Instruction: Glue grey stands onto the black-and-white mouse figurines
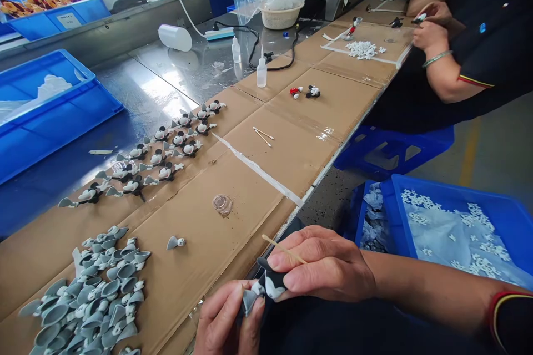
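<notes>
The white label on the blue plastic bin carries print too small to read. Your right grip, knuckles up and fingers curled, pinches a black-and-white, round-eared mouse figure, a thin tan stick tucked among its fingers. Your left grip pinches 1 smooth grey cone-shaped piece against the figure, just beside the brown cardboard-covered desk. Similar grey, hollow cones lie heaped on the desk.
</notes>
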Tool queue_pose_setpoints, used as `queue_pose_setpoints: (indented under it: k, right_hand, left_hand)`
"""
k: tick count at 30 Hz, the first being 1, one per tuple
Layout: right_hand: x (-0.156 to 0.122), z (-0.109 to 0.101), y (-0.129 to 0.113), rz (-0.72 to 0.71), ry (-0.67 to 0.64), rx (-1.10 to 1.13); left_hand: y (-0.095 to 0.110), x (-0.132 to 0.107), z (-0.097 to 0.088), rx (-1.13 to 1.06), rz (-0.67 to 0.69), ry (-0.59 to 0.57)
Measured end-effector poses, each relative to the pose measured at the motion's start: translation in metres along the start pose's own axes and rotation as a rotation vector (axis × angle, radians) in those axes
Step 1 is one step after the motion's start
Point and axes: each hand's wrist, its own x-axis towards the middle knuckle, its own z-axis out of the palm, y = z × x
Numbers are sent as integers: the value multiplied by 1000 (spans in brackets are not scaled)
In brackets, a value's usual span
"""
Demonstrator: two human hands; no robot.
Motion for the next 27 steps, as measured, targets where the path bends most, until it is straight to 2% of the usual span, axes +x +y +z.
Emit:
queue_pose_setpoints:
  k: [17, 27]
  right_hand:
    - [3, 3, -1, -48, 50, -2]
    - [-1, 7, 0, -39, 87, -2]
  left_hand:
    - [-8, 2, -2, 1, 115, -18]
    - [-6, 2, 0, 12, 112, -4]
